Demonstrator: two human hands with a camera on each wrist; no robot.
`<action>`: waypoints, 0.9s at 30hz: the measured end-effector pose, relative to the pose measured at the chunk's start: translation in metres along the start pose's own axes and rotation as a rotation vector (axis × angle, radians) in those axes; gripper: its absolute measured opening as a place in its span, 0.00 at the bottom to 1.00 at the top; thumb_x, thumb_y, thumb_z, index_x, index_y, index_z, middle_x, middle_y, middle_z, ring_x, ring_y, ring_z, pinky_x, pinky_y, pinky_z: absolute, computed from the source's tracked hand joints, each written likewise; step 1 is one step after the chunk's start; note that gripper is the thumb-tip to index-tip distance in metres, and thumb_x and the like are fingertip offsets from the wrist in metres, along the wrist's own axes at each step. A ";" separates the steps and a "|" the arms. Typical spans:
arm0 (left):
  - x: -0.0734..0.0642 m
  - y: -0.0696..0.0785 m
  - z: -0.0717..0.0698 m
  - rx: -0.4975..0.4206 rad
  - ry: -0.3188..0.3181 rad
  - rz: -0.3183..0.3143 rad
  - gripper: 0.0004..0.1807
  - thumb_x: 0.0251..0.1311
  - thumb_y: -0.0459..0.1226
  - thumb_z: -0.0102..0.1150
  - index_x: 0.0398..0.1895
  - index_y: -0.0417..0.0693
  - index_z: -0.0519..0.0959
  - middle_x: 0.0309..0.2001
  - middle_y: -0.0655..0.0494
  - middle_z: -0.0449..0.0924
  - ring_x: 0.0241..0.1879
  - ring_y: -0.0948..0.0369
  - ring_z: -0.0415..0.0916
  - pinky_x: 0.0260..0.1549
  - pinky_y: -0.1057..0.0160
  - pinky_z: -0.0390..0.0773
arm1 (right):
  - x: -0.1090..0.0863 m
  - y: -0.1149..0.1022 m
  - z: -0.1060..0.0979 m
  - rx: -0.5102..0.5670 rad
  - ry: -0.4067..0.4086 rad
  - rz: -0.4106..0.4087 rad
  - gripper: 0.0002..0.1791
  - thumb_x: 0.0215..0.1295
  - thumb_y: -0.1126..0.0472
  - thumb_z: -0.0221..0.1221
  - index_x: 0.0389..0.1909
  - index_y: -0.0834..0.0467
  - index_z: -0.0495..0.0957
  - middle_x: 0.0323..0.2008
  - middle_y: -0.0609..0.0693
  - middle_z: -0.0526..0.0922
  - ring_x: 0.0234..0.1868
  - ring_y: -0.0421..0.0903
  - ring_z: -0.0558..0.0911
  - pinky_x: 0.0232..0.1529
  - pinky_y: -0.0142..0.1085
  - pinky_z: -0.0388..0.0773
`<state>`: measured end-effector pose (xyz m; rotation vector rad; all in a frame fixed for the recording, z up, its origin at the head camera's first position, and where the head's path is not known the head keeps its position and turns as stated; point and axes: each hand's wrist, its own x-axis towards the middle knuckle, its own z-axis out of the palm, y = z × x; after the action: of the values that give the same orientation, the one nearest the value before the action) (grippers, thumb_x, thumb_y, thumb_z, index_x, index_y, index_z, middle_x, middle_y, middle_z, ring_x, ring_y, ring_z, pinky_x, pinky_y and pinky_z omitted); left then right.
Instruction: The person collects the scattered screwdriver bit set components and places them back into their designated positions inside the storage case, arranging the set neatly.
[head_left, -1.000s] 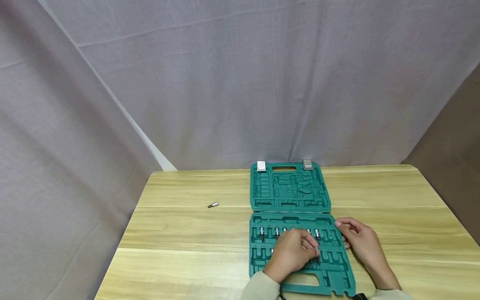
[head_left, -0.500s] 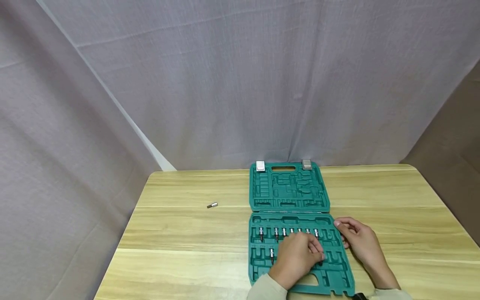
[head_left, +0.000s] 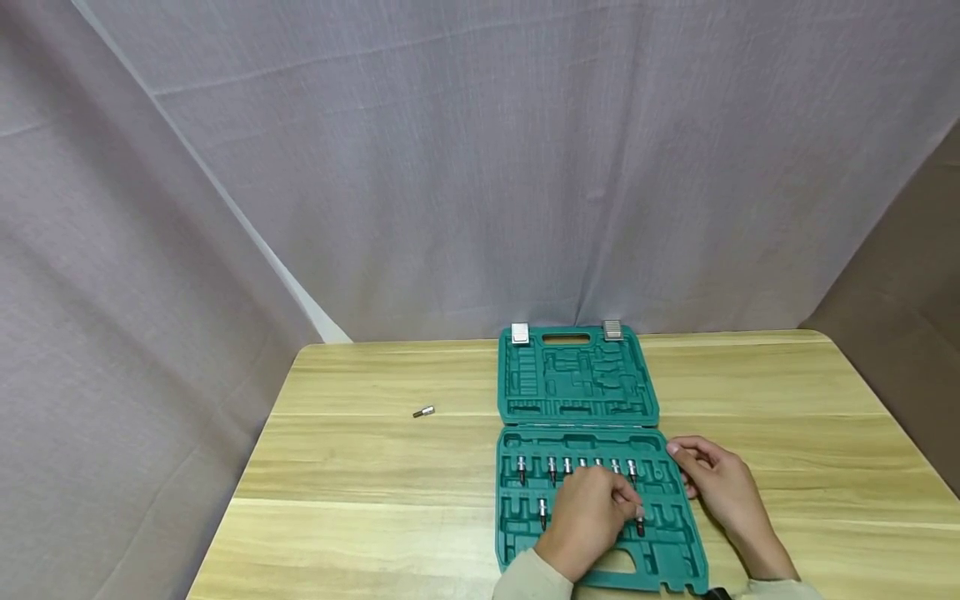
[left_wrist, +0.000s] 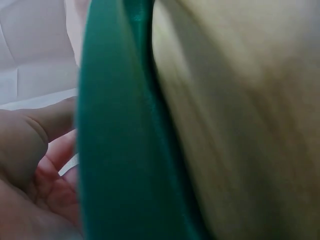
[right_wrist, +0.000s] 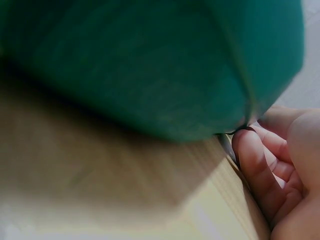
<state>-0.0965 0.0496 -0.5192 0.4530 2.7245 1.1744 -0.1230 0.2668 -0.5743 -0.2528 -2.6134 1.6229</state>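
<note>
A green tool case (head_left: 510,533) lies unfolded on the table, its lower tray holding rows of short bit sockets with chrome ends, such as one bit socket (head_left: 543,512) at the tray's left. My left hand (head_left: 588,508) reaches over the tray. Its thumb and fingers pinch the top of a dark-tipped bit socket (head_left: 640,527) in the lower row, and the palm hides part of that row. My right hand (head_left: 722,483) holds the case's right rim, thumb on the edge and fingers curled beside it. In the right wrist view those fingers (right_wrist: 257,160) are tucked against the case's side.
A lone bit socket (head_left: 423,411) lies on the wooden table (head_left: 360,467), left of the case. The case lid (head_left: 576,408), with two metal latches, lies flat toward the back. A grey cloth curtain (head_left: 480,167) hangs behind the table.
My left hand moved right across the lower row, then drew back slightly, uncovering the dark-tipped bit socket under its fingertips. My right hand stays on the rim.
</note>
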 end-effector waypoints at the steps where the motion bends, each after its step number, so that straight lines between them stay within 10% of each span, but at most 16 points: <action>1: 0.000 0.000 0.000 0.001 -0.004 -0.004 0.09 0.60 0.36 0.78 0.24 0.60 0.90 0.22 0.76 0.81 0.25 0.79 0.73 0.27 0.75 0.73 | 0.000 0.000 0.000 0.000 -0.002 0.002 0.25 0.80 0.48 0.59 0.59 0.67 0.81 0.27 0.49 0.82 0.24 0.39 0.80 0.26 0.35 0.83; 12: 0.008 0.003 -0.004 -0.065 -0.068 -0.088 0.10 0.58 0.32 0.77 0.22 0.56 0.89 0.19 0.71 0.79 0.21 0.73 0.73 0.24 0.72 0.74 | -0.001 0.000 -0.001 0.002 -0.013 0.016 0.27 0.80 0.47 0.58 0.61 0.67 0.80 0.28 0.50 0.82 0.25 0.39 0.80 0.27 0.35 0.83; 27: 0.012 0.003 -0.001 -0.002 0.017 -0.138 0.14 0.50 0.37 0.83 0.16 0.62 0.86 0.12 0.74 0.75 0.17 0.73 0.70 0.26 0.71 0.71 | 0.000 -0.001 0.000 0.007 -0.014 0.016 0.27 0.80 0.46 0.58 0.61 0.66 0.80 0.28 0.50 0.81 0.24 0.41 0.80 0.27 0.36 0.84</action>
<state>-0.1078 0.0550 -0.5166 0.2503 2.7183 1.1506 -0.1229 0.2660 -0.5737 -0.2641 -2.6224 1.6450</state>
